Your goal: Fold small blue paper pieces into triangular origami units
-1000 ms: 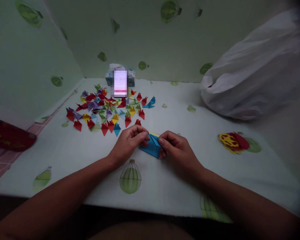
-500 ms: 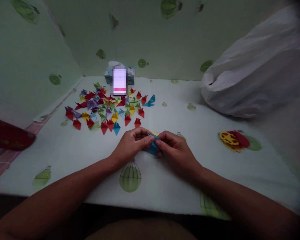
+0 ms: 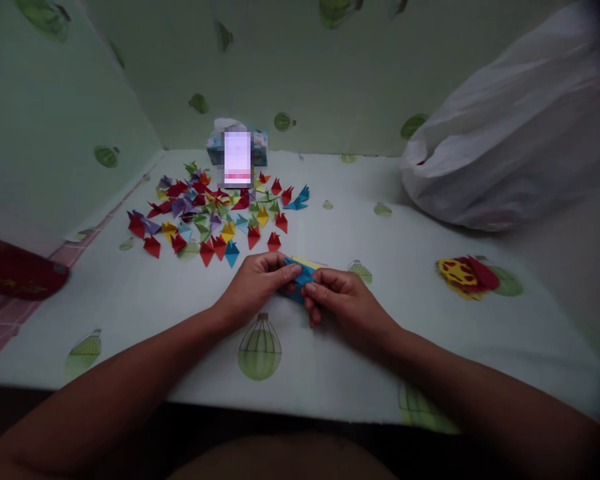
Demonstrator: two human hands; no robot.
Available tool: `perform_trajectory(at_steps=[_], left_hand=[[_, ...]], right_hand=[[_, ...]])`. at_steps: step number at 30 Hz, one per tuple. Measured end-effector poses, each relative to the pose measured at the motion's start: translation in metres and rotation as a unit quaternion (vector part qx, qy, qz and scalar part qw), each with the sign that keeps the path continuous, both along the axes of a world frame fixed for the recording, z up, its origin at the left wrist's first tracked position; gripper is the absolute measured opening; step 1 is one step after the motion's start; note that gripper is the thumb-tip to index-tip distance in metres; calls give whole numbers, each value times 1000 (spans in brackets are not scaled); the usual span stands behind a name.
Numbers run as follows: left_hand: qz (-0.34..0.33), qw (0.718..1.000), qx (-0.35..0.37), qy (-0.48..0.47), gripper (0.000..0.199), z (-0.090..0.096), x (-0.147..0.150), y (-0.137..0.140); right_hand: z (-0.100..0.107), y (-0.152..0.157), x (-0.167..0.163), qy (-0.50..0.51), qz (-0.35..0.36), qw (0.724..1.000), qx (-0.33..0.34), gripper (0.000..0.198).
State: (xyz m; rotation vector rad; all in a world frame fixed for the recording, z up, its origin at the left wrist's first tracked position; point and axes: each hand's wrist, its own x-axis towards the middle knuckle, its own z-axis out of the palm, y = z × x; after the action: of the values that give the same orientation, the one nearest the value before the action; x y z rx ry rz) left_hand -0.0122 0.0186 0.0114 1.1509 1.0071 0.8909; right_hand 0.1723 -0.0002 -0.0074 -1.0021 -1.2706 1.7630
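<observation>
Between my two hands, low over the middle of the table, is a piece of blue origami paper (image 3: 305,274), partly folded. My left hand (image 3: 260,283) pinches its left side, thumb on top and fingers curled beneath. On the right side my right hand (image 3: 343,299) grips the same paper between thumb and fingers. Fingers cover much of its shape. Some yellow paper (image 3: 307,263) shows just behind the blue piece; I cannot tell whether it is held or lying on the table. Beyond my left hand spreads a pile of folded paper cranes (image 3: 215,217) in several colours.
A lit phone (image 3: 237,157) leans against a tissue box (image 3: 259,148) at the back. At the right stands a big white plastic bag (image 3: 495,147), with red and yellow cut-outs (image 3: 465,275) in front. A red cylindrical object (image 3: 23,270) lies at the far left.
Both hands have shifted their hold on the blue paper, and more of its upper face shows. The right fingers sit slightly lower. The whole view has tilted a little.
</observation>
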Motion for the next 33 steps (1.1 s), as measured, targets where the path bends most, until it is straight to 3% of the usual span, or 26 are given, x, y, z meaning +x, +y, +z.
perform_trajectory(at_steps=[5,11,20,26,33], left_hand=[[3,1000,10,8,29,-2,-2,3],[8,999,18,32,29,-2,-3,3],[-23,997,51,53,29,1,-1,2],[-94,995,15,37,32,-1,0,2],[-81,997,-13,12,28,-1,0,1]], right_hand=[[2,0,0,-6,0,1000,14,36],[3,0,1,4,-32,998,47,20],[3,-1,-1,2,-9,998,54,21],[1,-2,-3,36,-7,999,0,28],[3,0,-3,68,-71,995,-22,29]])
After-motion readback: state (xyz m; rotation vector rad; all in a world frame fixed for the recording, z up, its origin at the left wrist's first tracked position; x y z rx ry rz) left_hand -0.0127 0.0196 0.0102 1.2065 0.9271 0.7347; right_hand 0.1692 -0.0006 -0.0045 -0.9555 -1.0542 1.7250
